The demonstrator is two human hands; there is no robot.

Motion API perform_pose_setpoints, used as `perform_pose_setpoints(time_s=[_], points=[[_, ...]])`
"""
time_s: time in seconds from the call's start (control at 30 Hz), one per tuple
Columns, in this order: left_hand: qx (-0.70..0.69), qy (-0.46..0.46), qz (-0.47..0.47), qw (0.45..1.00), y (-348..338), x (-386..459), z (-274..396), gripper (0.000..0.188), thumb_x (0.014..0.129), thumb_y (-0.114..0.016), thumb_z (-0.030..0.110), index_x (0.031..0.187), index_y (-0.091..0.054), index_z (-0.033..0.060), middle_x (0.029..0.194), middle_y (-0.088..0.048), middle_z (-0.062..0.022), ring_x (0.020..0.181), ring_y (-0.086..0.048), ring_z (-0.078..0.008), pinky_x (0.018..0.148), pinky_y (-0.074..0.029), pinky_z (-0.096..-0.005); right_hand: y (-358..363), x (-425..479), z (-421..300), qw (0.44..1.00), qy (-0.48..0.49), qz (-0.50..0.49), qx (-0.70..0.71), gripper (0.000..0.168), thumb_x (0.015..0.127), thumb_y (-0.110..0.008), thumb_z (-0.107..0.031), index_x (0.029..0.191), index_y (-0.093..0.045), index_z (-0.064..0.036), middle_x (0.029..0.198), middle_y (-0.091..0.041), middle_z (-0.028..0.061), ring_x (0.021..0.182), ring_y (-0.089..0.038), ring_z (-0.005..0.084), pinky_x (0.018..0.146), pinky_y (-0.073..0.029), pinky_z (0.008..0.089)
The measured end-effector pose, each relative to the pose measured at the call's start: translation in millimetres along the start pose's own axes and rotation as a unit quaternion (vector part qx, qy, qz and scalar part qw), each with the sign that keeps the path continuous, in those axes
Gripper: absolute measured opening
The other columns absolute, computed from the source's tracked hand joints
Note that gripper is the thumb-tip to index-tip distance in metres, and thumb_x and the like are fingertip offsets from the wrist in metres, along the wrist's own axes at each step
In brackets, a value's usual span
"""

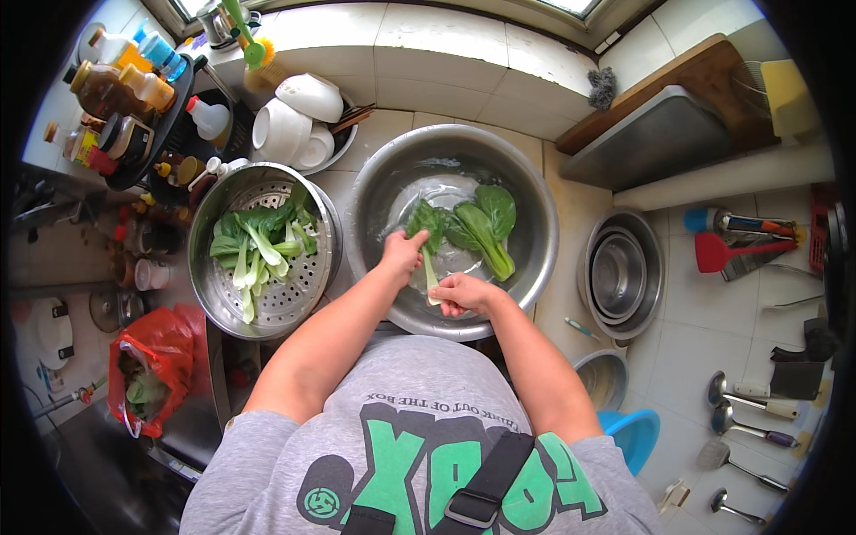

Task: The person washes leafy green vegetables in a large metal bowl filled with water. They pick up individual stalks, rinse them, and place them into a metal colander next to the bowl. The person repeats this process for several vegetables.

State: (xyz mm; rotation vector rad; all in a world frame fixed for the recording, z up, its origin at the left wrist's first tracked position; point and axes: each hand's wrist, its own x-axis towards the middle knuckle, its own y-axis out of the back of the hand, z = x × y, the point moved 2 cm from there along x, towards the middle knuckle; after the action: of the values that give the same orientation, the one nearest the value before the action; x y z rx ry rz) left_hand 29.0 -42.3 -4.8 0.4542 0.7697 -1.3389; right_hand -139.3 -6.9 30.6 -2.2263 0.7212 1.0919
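A leaf of bok choy [429,257] is held over a large stainless steel basin [535,267] with water in it. My left hand [404,255] grips it near the green blade, the thumb laid across it. The fingers of my right hand [463,294] pinch the pale lower end of the stalk. More bok choy [491,231] lies in the basin, to the right of the held leaf. Left of the basin stands a perforated steel strainer pot [287,306], with several loose bok choy leaves [261,244] heaped inside.
White bowls [281,130] are stacked behind the strainer. A rack of bottles [120,144] stands at the far left, above a red plastic bag [170,361] of greens. Nested steel bowls [622,274] and a blue basin [635,438] are at the right. A cutting board [709,87] leans beyond.
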Motion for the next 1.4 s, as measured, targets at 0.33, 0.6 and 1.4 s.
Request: perform_pose_setpoints(time_s=[0.33, 0.6, 1.4], points=[[0.111, 0.039, -0.082, 0.99, -14.6, -28.7, 11.1, 0.023, 0.086, -0.072, 0.022, 0.091, -0.061, 0.0029, 0.06, -0.053, -0.0014, 0.043, -0.044, -0.0096, 0.038, -0.034, -0.0256, 10.1, 27.4, -4.0, 0.883, 0.231, 0.257, 0.319, 0.029, 0.094, -0.058, -0.03, 0.092, -0.062, -0.001, 0.087, -0.065, 0.0073, 0.073, -0.062, 0.015, 0.064, -0.051, 0.0328], [0.175, -0.025, -0.088, 0.98, -13.5, -26.1, 10.6, 0.018, 0.084, -0.073, 0.021, 0.084, -0.066, 0.0047, 0.063, -0.059, -0.0012, 0.046, -0.045, -0.0078, 0.042, -0.034, -0.0256, 15.9, 30.9, -14.2, 0.863, 0.247, 0.292, 0.33, 0.037, 0.093, -0.06, -0.034, 0.081, -0.065, 0.0, 0.076, -0.064, 0.0058, 0.061, -0.06, 0.0161, 0.058, -0.052, 0.0317], [0.164, -0.042, -0.151, 0.974, -21.9, -25.0, 3.1, 0.031, 0.096, -0.057, 0.033, 0.084, -0.064, 0.0056, 0.067, -0.062, -0.0032, 0.048, -0.053, -0.0102, 0.042, -0.039, -0.0253, 33.7, 4.1, -22.8, 0.896, 0.159, 0.239, 0.338, 0.02, 0.089, -0.067, -0.023, 0.101, -0.061, -0.007, 0.095, -0.066, 0.0063, 0.08, -0.064, 0.0143, 0.066, -0.049, 0.0298]])
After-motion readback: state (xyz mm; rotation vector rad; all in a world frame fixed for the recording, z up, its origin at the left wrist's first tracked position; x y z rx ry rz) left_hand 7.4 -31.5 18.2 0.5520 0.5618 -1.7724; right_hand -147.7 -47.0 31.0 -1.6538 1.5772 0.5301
